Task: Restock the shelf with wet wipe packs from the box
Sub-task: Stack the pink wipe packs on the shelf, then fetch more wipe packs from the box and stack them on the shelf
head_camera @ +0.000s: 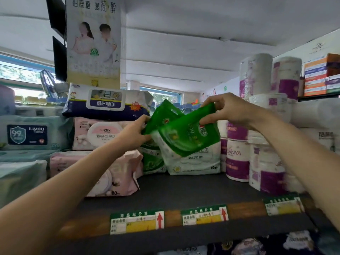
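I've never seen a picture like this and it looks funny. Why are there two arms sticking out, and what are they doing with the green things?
The picture comes from a small camera worn on a person's head, so you see what they see: their own two arms reaching forward. There is no robot here, only one person in a shop.

The left hand pinches one green wipe pack by its edge. The right hand grips the top of another green pack. Both packs are up in the air above the dark shelf, tilted, not yet set down.

On the shelf stand more white and green packs. To the left lie pink wipe packs, with a blue and white one on top. To the right stand purple and white paper rolls. Price tags run along the shelf's front edge.
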